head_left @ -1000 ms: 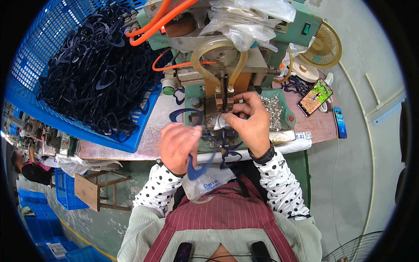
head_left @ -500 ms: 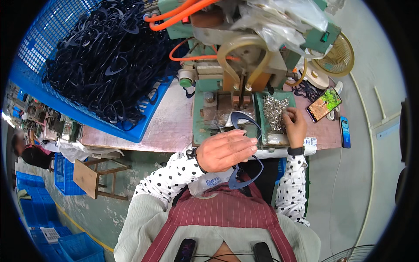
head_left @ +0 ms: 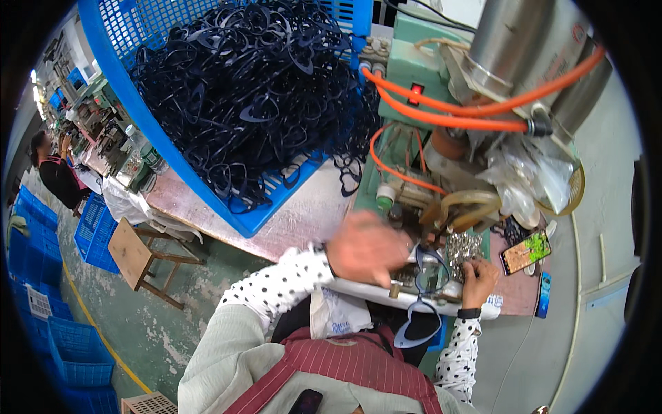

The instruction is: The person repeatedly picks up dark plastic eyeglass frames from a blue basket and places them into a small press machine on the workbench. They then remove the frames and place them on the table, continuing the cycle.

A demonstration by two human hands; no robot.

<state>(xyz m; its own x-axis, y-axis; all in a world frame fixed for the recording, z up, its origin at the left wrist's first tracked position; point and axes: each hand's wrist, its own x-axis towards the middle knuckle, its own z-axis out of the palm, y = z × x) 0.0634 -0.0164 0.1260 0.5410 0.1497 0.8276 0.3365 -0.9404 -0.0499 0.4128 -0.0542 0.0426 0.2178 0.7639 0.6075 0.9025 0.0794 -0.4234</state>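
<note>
In the head view, the left hand (head_left: pixel 367 247) is motion-blurred above the front edge of the pinkish workbench (head_left: pixel 200 199), palm downward; its fingers reach out and the thumb stands apart, but the blur hides whether the fingers touch one another. Just beyond its fingertips is a dark-blue looped strap (head_left: pixel 408 341), one loop in front of the green pneumatic press (head_left: pixel 414 58), the other hanging past the bench edge; whether the hand touches it cannot be told. The right hand (head_left: pixel 481 279) is at the loose silvery metal fittings (head_left: pixel 460 247) right of the strap, thumb and forefinger drawn close; whether they pinch a fitting cannot be made out. A smartphone (head_left: pixel 534 249) lies further right. To the left, a tilted blue plastic basket (head_left: pixel 245 224) holds a heap of similar dark-blue straps (head_left: pixel 255 96).
</note>
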